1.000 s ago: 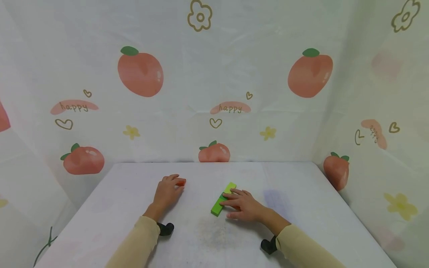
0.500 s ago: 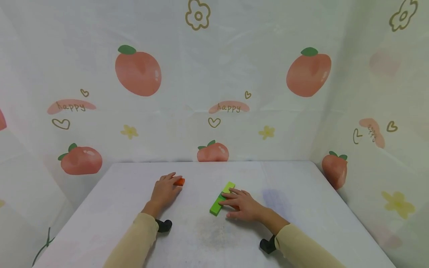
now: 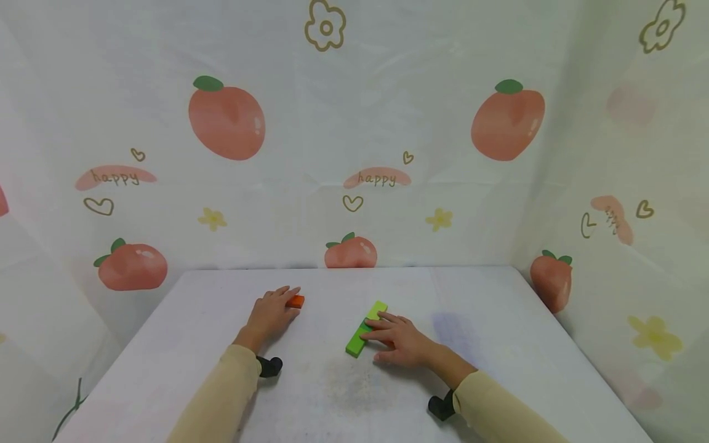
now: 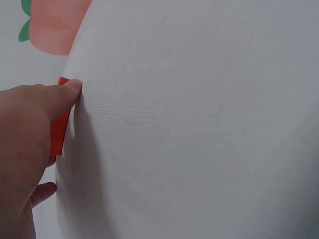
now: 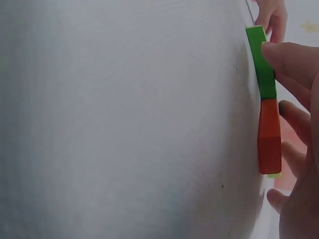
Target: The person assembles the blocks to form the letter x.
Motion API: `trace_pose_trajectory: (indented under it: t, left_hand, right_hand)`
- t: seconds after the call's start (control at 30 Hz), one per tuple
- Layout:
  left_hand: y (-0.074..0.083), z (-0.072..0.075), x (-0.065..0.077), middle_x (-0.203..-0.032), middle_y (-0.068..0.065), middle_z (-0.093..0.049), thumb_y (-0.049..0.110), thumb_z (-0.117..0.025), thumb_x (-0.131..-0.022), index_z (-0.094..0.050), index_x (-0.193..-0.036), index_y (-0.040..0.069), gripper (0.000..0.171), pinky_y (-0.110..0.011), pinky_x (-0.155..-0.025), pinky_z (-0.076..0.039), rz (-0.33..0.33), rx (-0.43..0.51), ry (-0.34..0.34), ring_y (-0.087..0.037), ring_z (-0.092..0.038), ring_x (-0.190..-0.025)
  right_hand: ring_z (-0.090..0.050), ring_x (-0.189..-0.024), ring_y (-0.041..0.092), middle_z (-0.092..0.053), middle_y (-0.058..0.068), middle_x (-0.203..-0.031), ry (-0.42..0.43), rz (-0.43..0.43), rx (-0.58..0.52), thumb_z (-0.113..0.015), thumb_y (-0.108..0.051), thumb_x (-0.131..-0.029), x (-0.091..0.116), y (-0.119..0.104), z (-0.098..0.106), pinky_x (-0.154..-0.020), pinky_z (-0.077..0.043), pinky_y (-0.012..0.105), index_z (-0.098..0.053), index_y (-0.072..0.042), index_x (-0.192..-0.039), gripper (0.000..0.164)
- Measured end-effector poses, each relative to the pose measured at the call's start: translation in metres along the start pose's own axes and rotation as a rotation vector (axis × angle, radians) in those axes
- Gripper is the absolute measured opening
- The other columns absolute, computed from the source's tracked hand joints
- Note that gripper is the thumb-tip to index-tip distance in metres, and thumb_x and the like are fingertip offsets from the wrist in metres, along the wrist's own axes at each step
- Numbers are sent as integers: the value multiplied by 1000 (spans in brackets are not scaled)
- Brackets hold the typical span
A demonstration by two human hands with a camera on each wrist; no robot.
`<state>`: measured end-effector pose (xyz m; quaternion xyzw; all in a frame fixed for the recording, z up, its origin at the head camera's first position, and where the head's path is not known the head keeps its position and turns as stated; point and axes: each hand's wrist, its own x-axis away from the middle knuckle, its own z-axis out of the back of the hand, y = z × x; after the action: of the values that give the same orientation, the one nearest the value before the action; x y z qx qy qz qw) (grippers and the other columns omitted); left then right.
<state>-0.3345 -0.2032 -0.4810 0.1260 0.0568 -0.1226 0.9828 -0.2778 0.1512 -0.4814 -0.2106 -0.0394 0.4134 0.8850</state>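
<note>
In the head view my left hand (image 3: 271,314) pinches an orange block (image 3: 296,301) at the far left of the table, thumb on the near side. The left wrist view has the thumb tip against the same orange block (image 4: 59,132), with the other fingers partly hidden. My right hand (image 3: 404,341) lies with spread fingers at a slanted row of a lime block (image 3: 378,307) and a green block (image 3: 356,344), fingertips over their right side. From the right wrist, a green block (image 5: 263,64) stands end to end with an orange-red one (image 5: 269,137).
A white table (image 3: 354,400) with a faint purple stain (image 3: 456,326) carries the blocks. Behind it hangs a white curtain (image 3: 332,123) printed with fruit and hearts. Black wrist mounts (image 3: 269,367) stick out from the sleeves.
The orange block has come down flatter, with more of its top showing under my left fingers. My right hand and the green row keep still; the whole view drifts slightly.
</note>
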Motion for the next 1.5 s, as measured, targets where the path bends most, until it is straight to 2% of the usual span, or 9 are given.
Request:
trace_pose_trajectory:
  t: [0.27, 0.77, 1.2, 1.5]
  left_hand:
    - [-1, -1, -2, -141, -14, -50, 29, -67, -92, -52, -142, 16, 54, -55, -94, -38, -22, -14, 5, -39, -46, -123]
    - [4, -4, 3, -131, -9, -59, 26, -66, -93, -57, -137, 15, 46, -51, -90, -40, -40, 4, 68, -34, -50, -113]
    - [3, -4, 5, -114, -5, -67, 25, -71, -90, -68, -125, 15, 37, -44, -81, -40, -84, -9, 137, -29, -53, -97]
    - [3, -1, 4, -104, -4, -67, 30, -75, -86, -70, -121, 16, 38, -40, -77, -41, -96, 4, 139, -24, -50, -87]
  right_hand:
    - [-22, -143, 36, -43, 1, -149, 5, -11, -3, -64, -37, -92, 0, -1, -1, -106, -22, 61, -58, -27, -137, 47]
    - [-26, -140, 40, -45, 4, -148, 23, -6, 10, -65, -35, -91, -1, -1, -2, -102, -27, 64, -60, -25, -135, 45]
    - [-25, -141, 38, -45, 3, -148, 19, -24, 6, -65, -34, -91, -1, -4, -2, -104, -25, 62, -60, -26, -135, 45]
    - [-23, -143, 35, -44, 1, -149, 3, -53, -8, -66, -35, -91, -1, -6, 0, -106, -23, 61, -60, -27, -135, 46]
